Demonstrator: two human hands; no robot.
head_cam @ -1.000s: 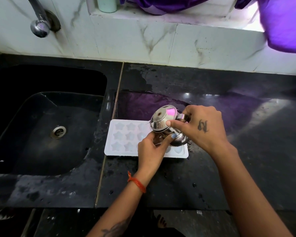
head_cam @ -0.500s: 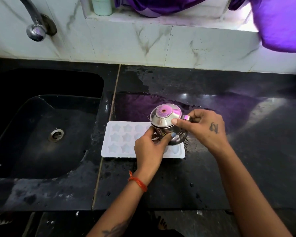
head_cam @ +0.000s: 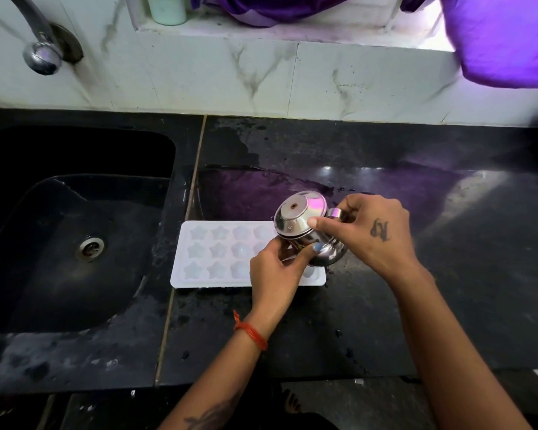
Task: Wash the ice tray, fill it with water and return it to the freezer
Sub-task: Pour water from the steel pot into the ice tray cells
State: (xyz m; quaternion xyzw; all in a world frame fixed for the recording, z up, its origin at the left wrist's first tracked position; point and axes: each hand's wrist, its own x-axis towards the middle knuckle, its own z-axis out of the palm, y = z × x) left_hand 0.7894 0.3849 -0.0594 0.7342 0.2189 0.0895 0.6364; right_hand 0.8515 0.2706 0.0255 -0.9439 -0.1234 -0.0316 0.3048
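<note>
Ice tray [head_cam: 218,256] lies flat on the surface [head_cam: 448,274], left edge beside the sink [head_cam: 75,243] rim. Both hands, left hand [head_cam: 277,271] and right hand [head_cam: 373,234], grip a tilted steel jug [head_cam: 305,231] over the tray's right end.

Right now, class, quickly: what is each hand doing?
Left hand: fingers curled round the lower body of the tilted shiny steel jug.
Right hand: grips that jug's handle, above the white star-mould ice tray.
</note>
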